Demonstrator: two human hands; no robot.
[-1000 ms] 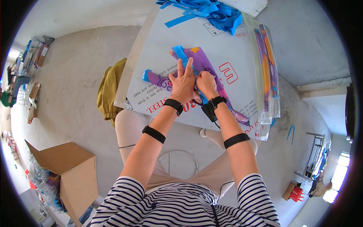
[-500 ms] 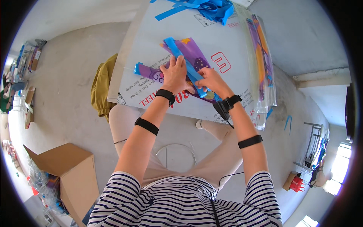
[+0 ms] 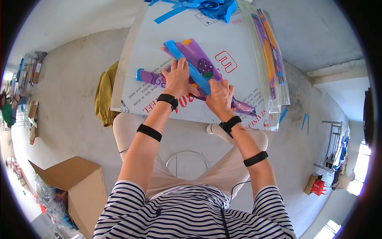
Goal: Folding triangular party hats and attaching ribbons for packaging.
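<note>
A folded purple patterned sheet [image 3: 205, 59], with yellow stars and dark dotted shapes, lies on the white printed board. Diagonally across it runs a blue strip [image 3: 191, 67]. My left hand [image 3: 179, 79] presses down on the sheet beside the strip, fingers spread. At the strip's lower end my right hand [image 3: 220, 95] is closed, the strip running into its grip; its fingertips are partly hidden. From under my left hand a purple arm of the sheet with a blue end [image 3: 140, 74] sticks out to the left, and another purple part [image 3: 242, 107] reaches to the lower right.
The white board [image 3: 143, 44] carries a pile of blue strips [image 3: 215, 10] at its far edge and clear sleeves with colourful folded pieces [image 3: 264, 51] on the right. An olive cloth [image 3: 105, 95] hangs at the left. An open cardboard box [image 3: 85, 195] stands at lower left.
My right hand has turned over and now grips the strip from above. The sheet's lower right part has come into sight beyond it. My left hand stays on the sheet.
</note>
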